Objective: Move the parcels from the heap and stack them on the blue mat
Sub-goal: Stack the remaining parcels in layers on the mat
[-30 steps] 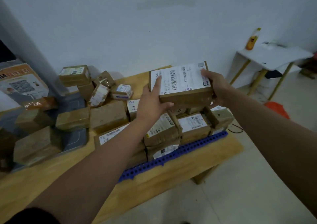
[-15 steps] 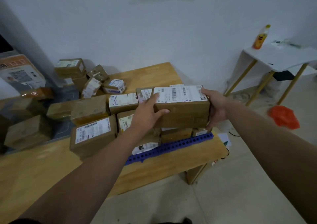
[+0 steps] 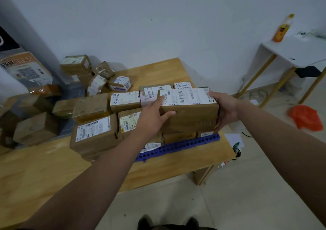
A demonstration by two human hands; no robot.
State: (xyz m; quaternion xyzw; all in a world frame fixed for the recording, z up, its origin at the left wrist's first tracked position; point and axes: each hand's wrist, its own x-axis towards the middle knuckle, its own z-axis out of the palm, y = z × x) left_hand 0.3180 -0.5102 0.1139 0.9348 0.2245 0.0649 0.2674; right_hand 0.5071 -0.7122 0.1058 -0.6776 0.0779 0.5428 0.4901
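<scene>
gripping parcel [image 3: 189, 110], hands [image 3: 153, 117] on its ends

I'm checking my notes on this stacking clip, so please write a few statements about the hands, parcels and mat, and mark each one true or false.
1. The left hand and the right hand hold the same parcel. True.
2. The blue mat lies on the floor. False: it lies on the wooden table, under the stacked parcels.
3. The held parcel's white label faces up. True.
4. The orange bottle stands on the wooden table. False: it stands on the white side table to the right.
</scene>
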